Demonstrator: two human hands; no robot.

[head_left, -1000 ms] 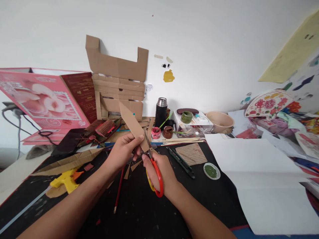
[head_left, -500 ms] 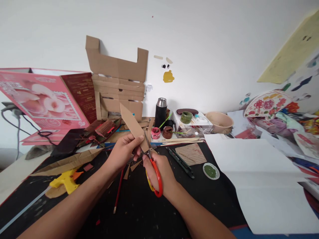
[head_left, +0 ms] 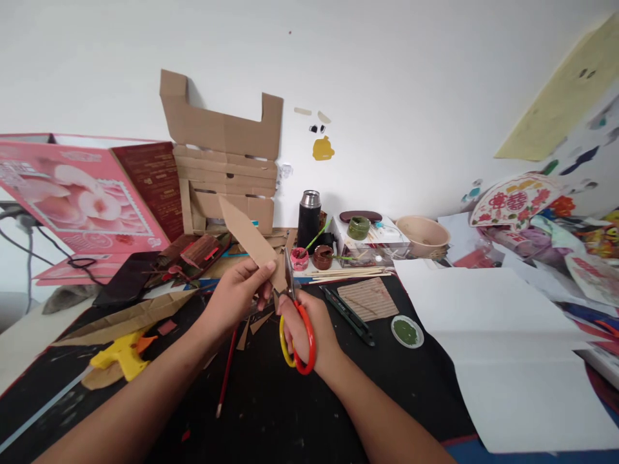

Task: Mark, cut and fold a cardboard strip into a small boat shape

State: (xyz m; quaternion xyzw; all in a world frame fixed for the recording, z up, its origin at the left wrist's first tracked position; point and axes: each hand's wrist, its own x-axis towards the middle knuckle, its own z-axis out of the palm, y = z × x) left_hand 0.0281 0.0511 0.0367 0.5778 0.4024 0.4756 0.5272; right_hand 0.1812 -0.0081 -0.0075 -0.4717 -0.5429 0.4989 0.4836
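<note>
A pointed strip of brown cardboard point(head_left: 249, 233) is pinched between the thumb and fingers of my left hand point(head_left: 242, 290), its tip slanting up to the left. My right hand point(head_left: 312, 328) is wrapped round scissors point(head_left: 305, 345) with one red and one yellow handle loop. The scissor blades are apart and point upward at the strip's lower right edge. How far the blades overlap the cardboard is partly hidden by my fingers. Below my hands, thin cardboard offcuts point(head_left: 260, 323) and a red pencil point(head_left: 226, 374) lie on the black mat point(head_left: 271, 412).
At left lie a yellow glue gun point(head_left: 123, 356) and a long cardboard piece point(head_left: 130, 316). Behind stand a black flask point(head_left: 308, 222) and paint jars point(head_left: 323, 258). On the right are a green cutter point(head_left: 348, 316), corrugated card point(head_left: 371, 298), a paint lid point(head_left: 407, 331) and white paper point(head_left: 522, 380).
The scissor blades have opened wider and the yellow loop has spread away from the red one. The cardboard strip has tilted further to the left in my left hand.
</note>
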